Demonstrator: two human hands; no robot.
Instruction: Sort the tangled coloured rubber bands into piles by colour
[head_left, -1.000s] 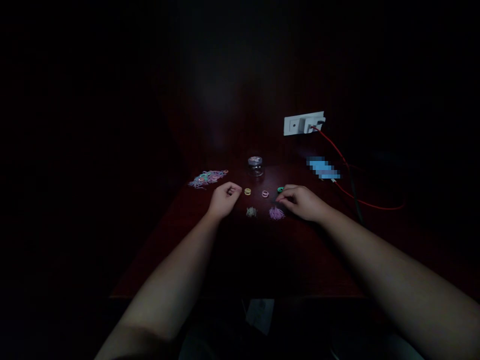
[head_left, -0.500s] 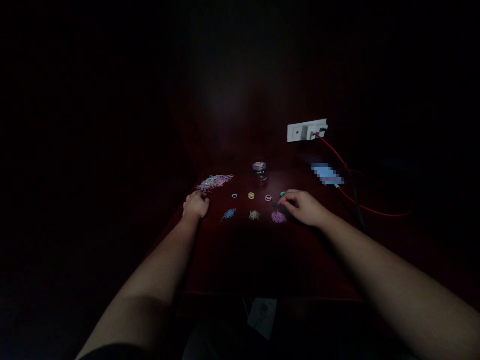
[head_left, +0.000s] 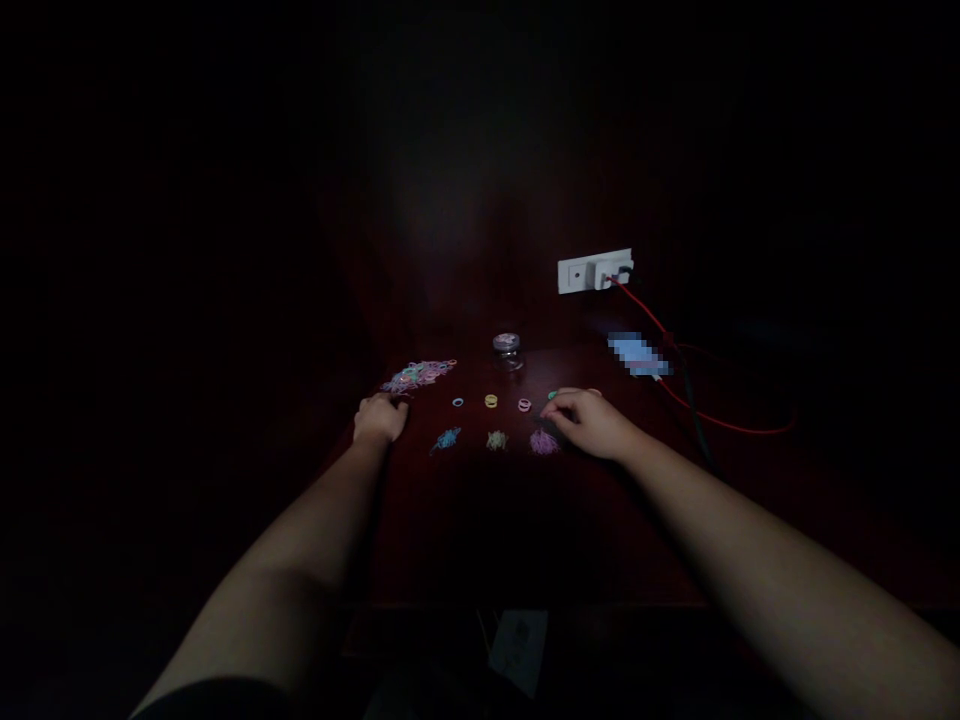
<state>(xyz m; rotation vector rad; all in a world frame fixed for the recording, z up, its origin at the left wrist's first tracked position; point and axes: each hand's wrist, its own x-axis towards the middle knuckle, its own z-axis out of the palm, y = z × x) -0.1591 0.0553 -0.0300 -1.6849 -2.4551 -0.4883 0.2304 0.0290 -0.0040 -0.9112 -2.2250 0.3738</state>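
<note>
My left hand (head_left: 381, 419) lies palm down at the table's left edge, fingers loosely spread and partly hidden. Just beyond it is a mixed pile of coloured rubber bands (head_left: 421, 375). My right hand (head_left: 589, 424) is pinched above the table, beside a small purple heap of rubber bands (head_left: 544, 441); anything between its fingertips is too small to make out. A green band (head_left: 553, 396) shows partly behind that hand. In a row lie a blue ring (head_left: 458, 402), yellow rings (head_left: 491, 401) and pink rings (head_left: 524, 405). Nearer me are a blue heap (head_left: 447, 439) and a pale yellow heap (head_left: 496, 440).
A clear lidded jar (head_left: 508, 352) stands behind the rings. At the right lies a phone (head_left: 638, 354), its screen blurred, with a red cable (head_left: 720, 426) running to a wall socket (head_left: 595, 271). A pale sheet-like object (head_left: 519, 650) shows below the table's front edge.
The whole view has shifted, so everything appears slightly left and lower. Over the table, my right hand stays pinched near the purple heap, and my left hand rests in the same place.
</note>
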